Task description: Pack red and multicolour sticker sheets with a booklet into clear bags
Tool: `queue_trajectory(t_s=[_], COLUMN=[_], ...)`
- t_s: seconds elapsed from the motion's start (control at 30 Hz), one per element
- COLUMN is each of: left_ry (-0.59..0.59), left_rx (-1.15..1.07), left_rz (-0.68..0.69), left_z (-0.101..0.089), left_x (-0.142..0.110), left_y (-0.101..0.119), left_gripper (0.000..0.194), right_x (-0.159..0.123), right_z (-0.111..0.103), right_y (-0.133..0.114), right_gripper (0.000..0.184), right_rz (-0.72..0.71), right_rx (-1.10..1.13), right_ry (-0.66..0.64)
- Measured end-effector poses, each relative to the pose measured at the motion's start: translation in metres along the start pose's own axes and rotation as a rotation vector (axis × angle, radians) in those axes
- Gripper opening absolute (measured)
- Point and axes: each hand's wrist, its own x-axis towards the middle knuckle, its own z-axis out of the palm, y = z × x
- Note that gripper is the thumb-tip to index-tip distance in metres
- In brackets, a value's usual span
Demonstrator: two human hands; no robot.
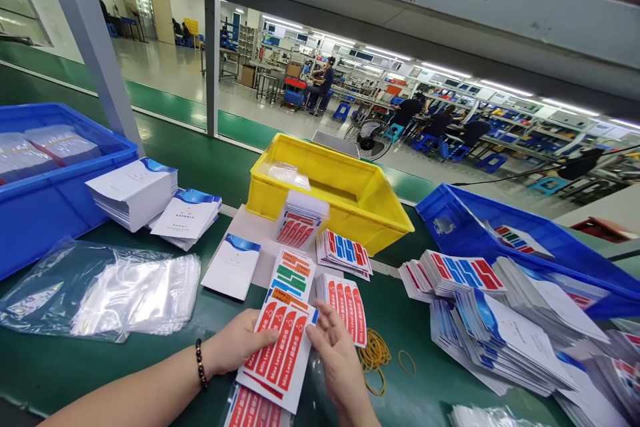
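At the lower centre of the frame, the red label sheet (277, 363) lies between the two hands. The left hand (240, 343) grips its left side, thumb pressed flat on the printed face. The right hand (337, 350) is at its right edge, thumb touching there and fingers loosely curled; whether they pinch it, I cannot tell. More red labels (255, 410) show just below, at the bottom edge, and a green-and-orange sheet (290, 273) lies just above.

Two label piles stand right of that sheet: a red-and-blue pile (345, 253) and, below it, a red pile (347, 303). One bagged label pack (300, 227) leans on the one yellow bin (365, 230) at centre. Two blue bins flank it, a left bin (50, 213) and a right bin (465, 213).

Left of centre are two booklet stacks, one taller (133, 187) and one lower (187, 213), with one further booklet pile (233, 267) nearer the hands. On the bench (430, 390), a heap of rubber bands (373, 350) sits right of the right hand, with one loose band (414, 363) apart from it.
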Motion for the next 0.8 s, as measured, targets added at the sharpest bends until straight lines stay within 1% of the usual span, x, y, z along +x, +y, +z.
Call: queue_trajectory(t_s=[0.03,0.07,0.1,0.13,0.2,0.23,0.27,0.3,0.33,0.43,0.5,0.57,0.67,0.73,0.8], left_ry=[-0.010,-0.016,-0.017,-0.013,0.003,0.001,-0.009,-0.031,-0.058,-0.108,-0.086,-0.039,0.009,0.016,0.031], left_rx=[0.075,0.159,0.254,0.358,0.583,0.687,0.772,0.830,0.860,0.823,0.752,0.694,0.662,0.654,0.632], left_rz=[0.012,0.033,0.061,0.095,0.174,0.211,0.245,0.271,0.285,0.286,0.277,0.277,0.295,0.309,0.309], left_z=[-0.001,-0.001,-0.002,-0.003,-0.004,-0.004,-0.005,-0.005,-0.004,-0.003,-0.003,-0.004,-0.005,-0.004,-0.003], left_x=[-0.001,-0.002,-0.003,-0.004,-0.005,-0.006,-0.006,-0.006,-0.007,-0.007,-0.006,-0.005,-0.003,-0.003,-0.002], left_y=[0.001,0.003,0.005,0.008,0.013,0.014,0.016,0.017,0.018,0.020,0.021,0.020,0.016,0.013,0.011], left_gripper=[0.039,0.037,0.035,0.031,0.018,0.014,0.013,0.014,0.015,0.017,0.015,0.012,0.012,0.013,0.013], right_x=[0.002,0.004,0.006,0.008,0.013,0.015,0.016,0.017,0.018,0.016,0.015,0.014,0.013,0.011,0.009], right_z=[-0.001,-0.003,-0.005,-0.008,-0.014,-0.017,-0.019,-0.020,-0.020,-0.020,-0.020,-0.022,-0.022,-0.019,-0.015], right_y=[-0.002,-0.004,-0.007,-0.009,-0.014,-0.016,-0.016,-0.017,-0.016,-0.013,-0.011,-0.010,-0.010,-0.010,-0.010], right_gripper=[0.037,0.033,0.030,0.029,0.032,0.035,0.038,0.039,0.040,0.034,0.031,0.031,0.028,0.031,0.040], right_rz=[0.093,0.154,0.189,0.197,0.164,0.140,0.123,0.114,0.113,0.135,0.144,0.144,0.158,0.170,0.176], right_rx=[0.105,0.176,0.222,0.260,0.326,0.351,0.367,0.374,0.375,0.374,0.370,0.354,0.302,0.278,0.257], right_ry=[-0.076,-0.118,-0.108,-0.051,0.139,0.236,0.306,0.347,0.359,0.309,0.258,0.207,0.119,0.058,0.007])
